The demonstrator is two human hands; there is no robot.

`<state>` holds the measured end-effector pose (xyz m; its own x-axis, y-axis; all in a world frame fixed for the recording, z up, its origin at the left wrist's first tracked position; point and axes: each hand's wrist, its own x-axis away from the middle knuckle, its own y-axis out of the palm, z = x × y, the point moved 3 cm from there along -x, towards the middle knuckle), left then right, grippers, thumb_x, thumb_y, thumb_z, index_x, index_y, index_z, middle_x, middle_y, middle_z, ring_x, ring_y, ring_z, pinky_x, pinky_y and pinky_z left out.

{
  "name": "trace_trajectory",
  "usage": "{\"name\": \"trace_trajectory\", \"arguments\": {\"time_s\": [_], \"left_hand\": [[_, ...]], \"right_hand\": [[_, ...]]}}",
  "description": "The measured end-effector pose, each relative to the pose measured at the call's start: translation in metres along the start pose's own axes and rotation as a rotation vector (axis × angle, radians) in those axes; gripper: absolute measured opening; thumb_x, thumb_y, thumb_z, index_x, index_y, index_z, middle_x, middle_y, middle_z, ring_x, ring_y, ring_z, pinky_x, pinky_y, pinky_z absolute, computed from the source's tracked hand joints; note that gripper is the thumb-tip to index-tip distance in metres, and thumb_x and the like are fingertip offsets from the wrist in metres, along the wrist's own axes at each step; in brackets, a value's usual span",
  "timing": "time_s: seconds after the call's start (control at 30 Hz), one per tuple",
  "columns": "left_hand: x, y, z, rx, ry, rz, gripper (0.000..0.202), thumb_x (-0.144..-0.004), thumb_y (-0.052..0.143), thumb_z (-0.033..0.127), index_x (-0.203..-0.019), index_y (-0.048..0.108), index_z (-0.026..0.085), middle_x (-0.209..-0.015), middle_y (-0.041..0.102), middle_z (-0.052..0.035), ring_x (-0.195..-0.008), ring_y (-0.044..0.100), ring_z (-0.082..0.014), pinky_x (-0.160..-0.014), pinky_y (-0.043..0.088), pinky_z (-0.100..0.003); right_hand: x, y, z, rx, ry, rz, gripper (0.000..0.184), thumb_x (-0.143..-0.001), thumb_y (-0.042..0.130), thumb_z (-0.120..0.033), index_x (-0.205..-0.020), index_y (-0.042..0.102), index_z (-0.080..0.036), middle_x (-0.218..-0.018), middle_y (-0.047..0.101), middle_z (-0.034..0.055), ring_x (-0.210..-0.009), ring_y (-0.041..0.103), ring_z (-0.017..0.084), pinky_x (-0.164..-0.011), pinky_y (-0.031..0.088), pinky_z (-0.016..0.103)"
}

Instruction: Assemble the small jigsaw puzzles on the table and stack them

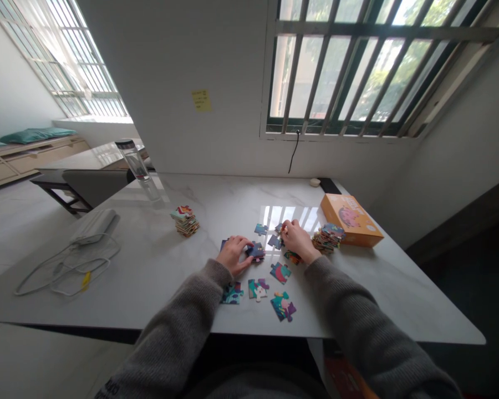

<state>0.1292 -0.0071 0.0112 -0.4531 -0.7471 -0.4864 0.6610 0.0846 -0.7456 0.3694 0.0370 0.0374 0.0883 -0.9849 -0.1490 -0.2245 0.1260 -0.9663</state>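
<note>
My left hand [233, 254] rests on the white table with thumb and forefinger curved around the left side of a small pile of dark blue jigsaw puzzle pieces [256, 251]. Another blue piece is partly hidden behind its knuckles. To the right, my right hand [298, 241] pinches a jigsaw piece [279, 228], mostly covered by the fingertips. Just below it lies a blue-grey piece [275, 241], and a teal piece [261, 229] is farther back. Nearer me are a red-and-teal piece [280, 272], a piece with a white figure [258, 289] and a teal-purple piece [283, 306].
One stack of puzzle pieces [185, 220] stands at left, another stack [328, 238] beside my right wrist. Behind that is an orange box [351, 220]. A white device with a cable [95, 226] and a glass bottle [133, 160] are on the left.
</note>
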Motion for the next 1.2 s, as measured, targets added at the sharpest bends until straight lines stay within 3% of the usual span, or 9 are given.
{"name": "trace_trajectory", "arguments": {"time_s": [0.17,0.3,0.5,0.63,0.8,0.97,1.1,1.2], "left_hand": [[0.0,-0.001,-0.001,0.019,0.012,0.014,0.028,-0.079,0.068,0.02,-0.106,0.062,0.023,-0.109,0.066,-0.0069,-0.102,0.057,-0.0274,-0.094,0.047,-0.047],[-0.001,-0.003,0.0,0.042,0.018,0.014,0.027,-0.081,0.068,0.02,-0.107,0.062,0.023,-0.111,0.066,-0.007,-0.104,0.058,-0.0273,-0.095,0.047,-0.047],[-0.001,-0.013,0.008,0.099,0.091,0.04,0.019,-0.088,0.066,0.023,-0.107,0.064,0.022,-0.114,0.067,-0.0081,-0.106,0.06,-0.0265,-0.097,0.047,-0.046],[-0.002,-0.02,0.017,0.155,0.164,0.091,0.018,-0.092,0.064,0.022,-0.11,0.063,0.022,-0.122,0.067,-0.0093,-0.113,0.06,-0.0256,-0.1,0.048,-0.045],[-0.002,-0.022,0.019,0.16,0.186,0.156,0.026,-0.095,0.056,0.016,-0.119,0.062,0.023,-0.131,0.062,-0.0107,-0.116,0.061,-0.0234,-0.101,0.051,-0.044],[-0.001,-0.027,0.023,0.132,0.142,0.25,0.017,-0.093,0.058,0.018,-0.107,0.067,0.022,-0.109,0.065,-0.009,-0.106,0.062,-0.0232,-0.094,0.053,-0.041],[-0.001,-0.027,0.027,0.13,0.159,0.208,0.03,-0.085,0.072,0.026,-0.113,0.065,0.022,-0.114,0.063,-0.0098,-0.107,0.061,-0.0249,-0.095,0.053,-0.043],[-0.001,-0.027,0.028,0.111,0.16,0.215,0.031,-0.083,0.073,0.024,-0.113,0.064,0.022,-0.115,0.064,-0.0093,-0.108,0.062,-0.0251,-0.096,0.053,-0.043]], "right_hand": [[0.002,-0.001,0.003,-0.018,-0.022,-0.003,0.024,-0.098,0.047,-0.031,-0.113,0.061,-0.019,-0.114,0.056,0.0128,-0.08,0.066,0.023,-0.067,0.047,0.032],[0.011,-0.005,-0.007,-0.158,-0.14,0.097,0.027,-0.097,0.049,-0.027,-0.12,0.059,-0.019,-0.122,0.055,0.0123,-0.084,0.064,0.021,-0.072,0.047,0.032],[0.027,0.001,-0.032,-0.625,-0.345,0.074,0.02,-0.094,0.052,-0.026,-0.109,0.063,-0.019,-0.092,0.062,0.0044,-0.077,0.058,0.017,-0.073,0.047,0.031],[0.032,0.005,-0.046,-0.986,-0.345,-0.097,0.034,-0.095,0.052,-0.034,-0.124,0.058,-0.016,-0.076,0.057,-0.001,-0.069,0.055,0.015,-0.064,0.044,0.028],[0.038,0.003,-0.054,-1.182,-0.309,-0.241,0.044,-0.09,0.06,-0.035,-0.13,0.057,-0.017,-0.071,0.053,-0.0042,-0.066,0.054,0.014,-0.064,0.044,0.028],[0.042,0.002,-0.057,-1.271,-0.232,-0.212,0.037,-0.087,0.064,-0.035,-0.119,0.06,-0.017,-0.069,0.056,-0.0044,-0.065,0.055,0.013,-0.063,0.043,0.027],[0.043,0.006,-0.058,-1.347,-0.181,-0.221,0.035,-0.086,0.066,-0.037,-0.115,0.058,-0.018,-0.069,0.06,-0.0036,-0.064,0.057,0.013,-0.063,0.044,0.027],[0.044,0.007,-0.059,-1.33,-0.203,-0.264,0.034,-0.09,0.061,-0.037,-0.117,0.057,-0.018,-0.071,0.064,-0.0018,-0.063,0.059,0.013,-0.062,0.047,0.027]]}}
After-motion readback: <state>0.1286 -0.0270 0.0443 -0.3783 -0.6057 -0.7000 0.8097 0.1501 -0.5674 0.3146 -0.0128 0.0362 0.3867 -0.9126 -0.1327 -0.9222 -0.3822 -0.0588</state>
